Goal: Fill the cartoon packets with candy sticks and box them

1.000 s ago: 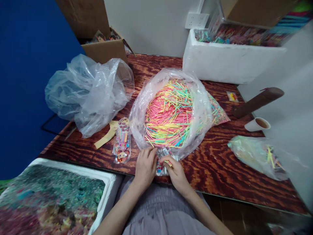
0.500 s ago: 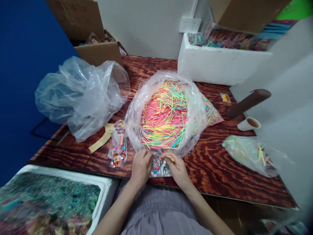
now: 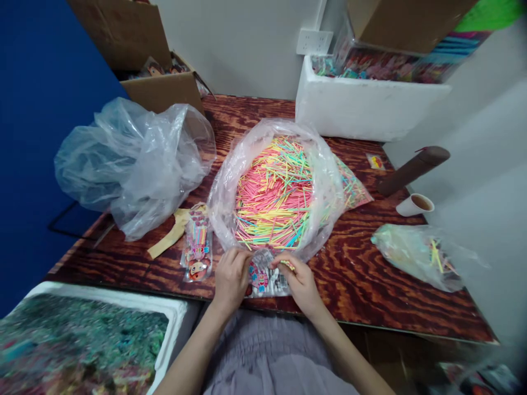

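At the table's front edge lies a small clear plastic packet point(image 3: 260, 278) with pink print. My left hand point(image 3: 231, 277) pinches its left side near the top, fingers closed. My right hand point(image 3: 300, 282) is closed round a few short yellowish sticks point(image 3: 287, 265), and its fingertips are at the packet's upper right; whether they grip the plastic I cannot tell. Just beyond both hands, a large open plastic bag point(image 3: 222, 189) with a rolled-down rim holds a heap of thin pink, yellow, green and blue sticks point(image 3: 274, 192). Filled printed packets point(image 3: 198, 249) lie left of my left hand.
Crumpled clear plastic point(image 3: 156, 159) and a cardboard box point(image 3: 164, 90) stand at the left. A white foam box point(image 3: 366, 107) is at the back right. Along the right are a dark cylinder point(image 3: 414, 170), a paper cup point(image 3: 414, 205) and a plastic bag point(image 3: 411, 255). Another foam box point(image 3: 175, 315) sits lower left.
My left hand has moved slightly left, away from my right hand, and more of the packet's print shows between them. The right hand keeps its sticks. The whole view has shifted a little.
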Available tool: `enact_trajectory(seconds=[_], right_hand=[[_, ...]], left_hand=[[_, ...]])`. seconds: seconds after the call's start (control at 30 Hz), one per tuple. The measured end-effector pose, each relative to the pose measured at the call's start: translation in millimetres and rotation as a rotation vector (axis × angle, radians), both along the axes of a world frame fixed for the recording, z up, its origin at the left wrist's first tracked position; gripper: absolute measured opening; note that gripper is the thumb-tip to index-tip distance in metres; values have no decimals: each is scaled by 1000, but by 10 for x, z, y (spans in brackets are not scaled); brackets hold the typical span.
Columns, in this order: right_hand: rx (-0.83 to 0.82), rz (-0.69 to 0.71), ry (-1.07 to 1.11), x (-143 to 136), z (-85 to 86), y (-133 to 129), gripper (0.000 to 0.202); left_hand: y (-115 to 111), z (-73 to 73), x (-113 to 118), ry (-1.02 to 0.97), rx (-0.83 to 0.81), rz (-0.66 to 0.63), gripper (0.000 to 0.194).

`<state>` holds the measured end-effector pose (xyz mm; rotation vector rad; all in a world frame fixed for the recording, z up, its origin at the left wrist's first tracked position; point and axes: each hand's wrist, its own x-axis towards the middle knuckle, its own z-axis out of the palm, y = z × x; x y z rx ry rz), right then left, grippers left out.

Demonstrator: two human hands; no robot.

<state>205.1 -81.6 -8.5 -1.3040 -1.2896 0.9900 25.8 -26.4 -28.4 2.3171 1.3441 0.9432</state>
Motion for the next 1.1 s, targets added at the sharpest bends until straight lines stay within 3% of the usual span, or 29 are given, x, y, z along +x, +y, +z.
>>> enact_trajectory(seconds=[0.17,0.43,0.67,0.93,1.1], right_hand=[[0,-18,9,11,38,-20,16],[9,1,4,-8,21,-21,17],[2,17,0,-43,15,-6,16],[-4,9,5,-32,-11,-2,15],[11,12,-13,-37,19,36,15]], left_hand=[[31,98,-59,-180,-213,87,26],[65,186,-134,-579,-521,38,14],[31,245,-132,-671,-537,175,23],[-14,194,-121,-641,-466,8,16],[-39,178,-139,-615,-482,65,14]])
